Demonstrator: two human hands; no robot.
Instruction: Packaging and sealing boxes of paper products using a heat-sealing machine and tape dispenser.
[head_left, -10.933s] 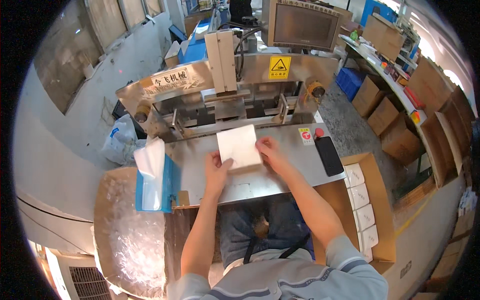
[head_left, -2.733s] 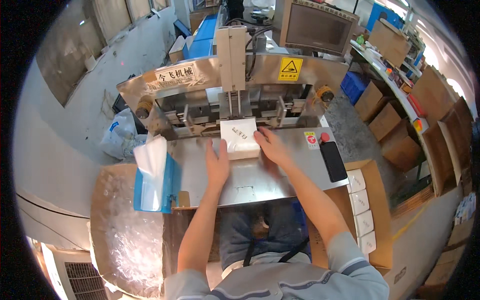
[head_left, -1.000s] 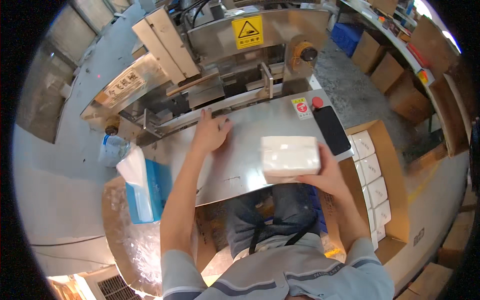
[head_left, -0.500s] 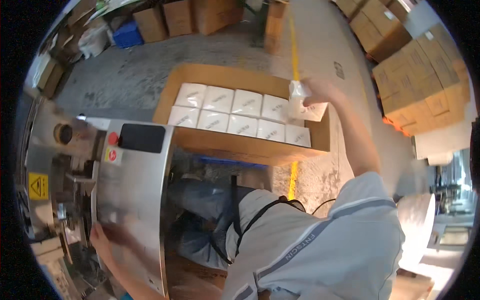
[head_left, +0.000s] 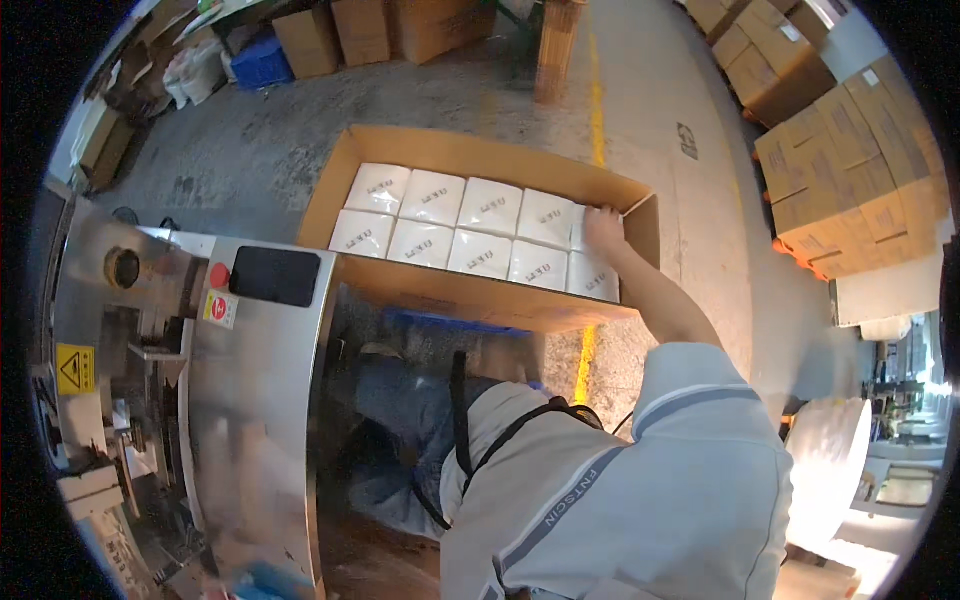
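My right hand reaches into the far right corner of an open cardboard carton. Its fingers are bent over a white wrapped packet, which sits down in the back row and is partly hidden by the hand. Beside it, similar square white packets with dark print stand in two rows, side by side. Another packet lies just in front of my wrist, in the near row. My left hand does not show.
At left stands a metal machine with a red button, a dark screen and a yellow warning label. Taped cartons are stacked at far right. A blue bin and more boxes line the back.
My right hand has lowered the white packet from above the carton into the back row's right end. My left hand has left the machine's front and gone out of view.
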